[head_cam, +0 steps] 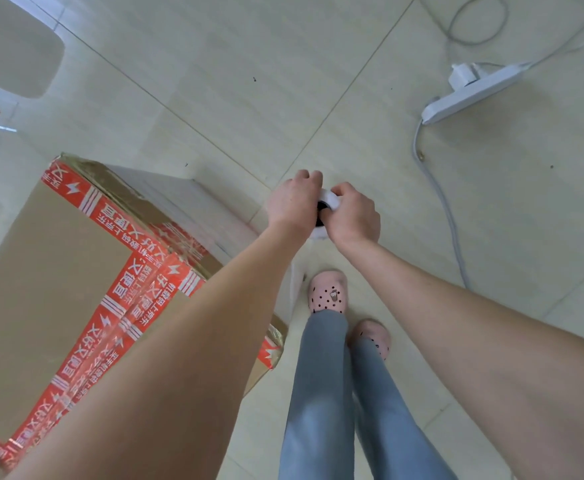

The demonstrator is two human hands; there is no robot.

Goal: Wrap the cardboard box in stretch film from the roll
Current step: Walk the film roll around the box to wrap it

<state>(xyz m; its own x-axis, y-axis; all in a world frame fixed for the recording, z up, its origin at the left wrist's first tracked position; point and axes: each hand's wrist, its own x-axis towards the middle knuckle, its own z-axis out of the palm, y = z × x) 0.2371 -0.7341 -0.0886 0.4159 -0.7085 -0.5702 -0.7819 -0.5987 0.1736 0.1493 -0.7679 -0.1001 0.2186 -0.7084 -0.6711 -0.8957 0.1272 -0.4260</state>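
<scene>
A large cardboard box (51,271) sealed with red printed tape stands on the floor at the left, its side faces glossy with film. Both my hands hold a white roll of stretch film (328,199) upright, seen from its top end with a dark core. My left hand (292,199) grips the roll from the left and my right hand (352,213) from the right. The roll is to the right of the box's far right corner. A pale sheet of film (295,289) runs down from the roll beside the box's right side.
A white power strip (470,95) with a plugged adapter lies at the upper right, and its grey cable (446,209) trails down the tiled floor. My legs in grey trousers and pink slippers (328,292) stand right of the box.
</scene>
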